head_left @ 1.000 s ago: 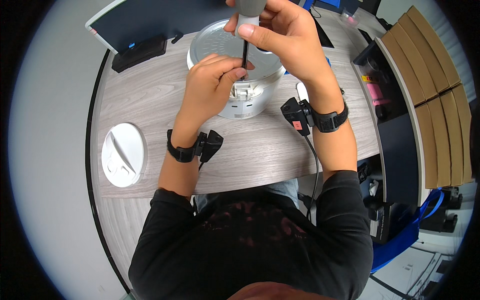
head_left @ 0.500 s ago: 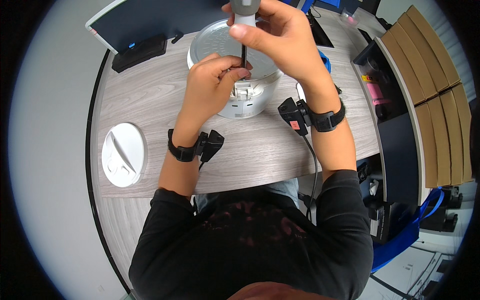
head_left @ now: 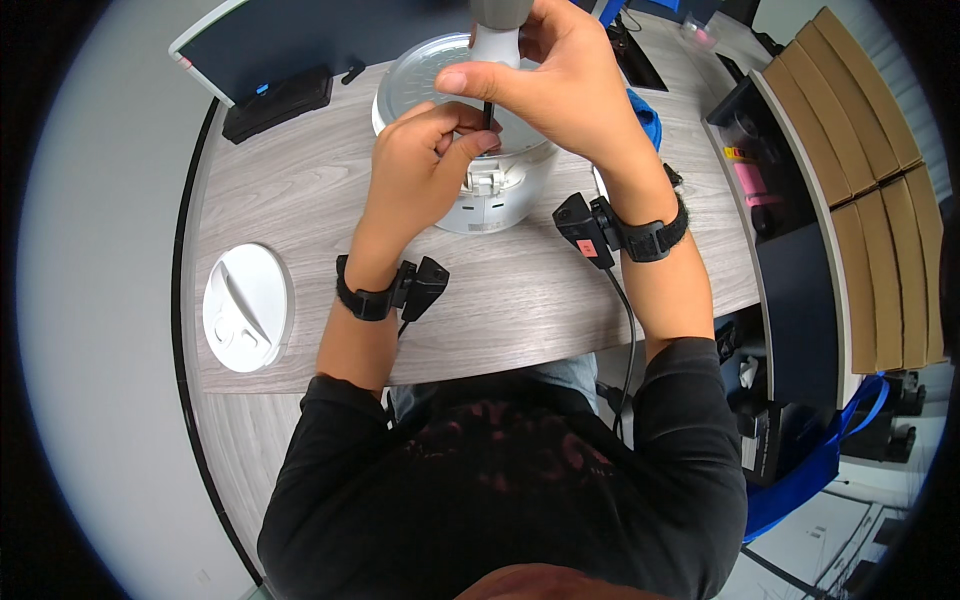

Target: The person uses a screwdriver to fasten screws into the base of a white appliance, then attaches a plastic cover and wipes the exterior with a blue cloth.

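In my right hand (head_left: 565,85) is a grey and white electric screwdriver (head_left: 494,46), held upright with fingers wrapped round its body. Its dark shaft (head_left: 488,116) points down at the near rim of a round white appliance that resembles a rice cooker (head_left: 492,214). Thumb and forefinger of my left hand (head_left: 425,150) pinch round the lower end of the shaft; the tip and any screw there are hidden. A silvery inner lid plate (head_left: 415,82) covers the appliance's top. Below my fingers, a white hinge or latch part (head_left: 486,181) shows on its side.
A white oval cover (head_left: 265,300) lies at the table's left. Behind stand a monitor (head_left: 300,40) and its black base (head_left: 278,108). Something blue (head_left: 645,118) sits beyond my right wrist. A shelf (head_left: 775,190) and cardboard boxes (head_left: 850,110) stand right. Each wrist wears a strapped black device (head_left: 425,288).
The screwdriver and my right hand have shifted slightly, with the hand a little lower. The left hand keeps its pinch at almost the same spot.
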### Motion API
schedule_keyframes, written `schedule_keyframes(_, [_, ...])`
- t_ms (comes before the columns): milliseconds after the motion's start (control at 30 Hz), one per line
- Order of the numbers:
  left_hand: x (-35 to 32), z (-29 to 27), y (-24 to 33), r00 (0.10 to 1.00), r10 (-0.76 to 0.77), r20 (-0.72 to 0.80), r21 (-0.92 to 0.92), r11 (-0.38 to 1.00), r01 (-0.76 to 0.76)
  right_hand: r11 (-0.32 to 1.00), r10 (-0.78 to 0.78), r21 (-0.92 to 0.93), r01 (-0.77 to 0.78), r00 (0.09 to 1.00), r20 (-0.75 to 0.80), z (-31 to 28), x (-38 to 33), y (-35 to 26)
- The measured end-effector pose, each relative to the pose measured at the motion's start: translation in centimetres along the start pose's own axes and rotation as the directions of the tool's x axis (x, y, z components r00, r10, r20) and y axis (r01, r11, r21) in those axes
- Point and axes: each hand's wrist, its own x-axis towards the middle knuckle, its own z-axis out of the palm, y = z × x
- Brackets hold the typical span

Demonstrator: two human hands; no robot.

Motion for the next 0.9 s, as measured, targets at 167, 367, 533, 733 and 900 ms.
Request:
schedule_keyframes(167, [0.4, -0.1, 1.2, 0.994, 0.106, 0.026, 0.086, 0.990, -0.108, 0.916, -0.024, 0.400, -0.028, 0.992, 0.124, -1.1, 0.1, 3.0])
schedule_keyframes(367, [0.3, -0.4, 1.4, 0.994, 0.095, 0.051, 0.115, 0.988, -0.101, 0.938, 0.009, 0.343, -0.055, 0.991, 0.132, -1.5, 0.1, 3.8])
schedule_keyframes(533, [0.3, -0.4, 1.1, 0.989, 0.131, 0.061, 0.123, 0.983, -0.138, 0.984, -0.045, 0.175, 0.032, 0.996, 0.075, -1.5, 0.1, 3.0])
schedule_keyframes(733, [0.3, -0.6, 1.1, 0.993, 0.098, 0.065, 0.090, 0.991, -0.104, 0.981, -0.047, 0.188, 0.049, 0.999, -0.017, -1.0, 0.0, 2.2])
schedule_keyframes(900, [0.3, -0.8, 1.4, 0.991, 0.091, 0.095, 0.100, 0.990, -0.101, 0.980, -0.055, 0.188, 0.062, 0.998, -0.039, -1.1, -0.1, 2.0])
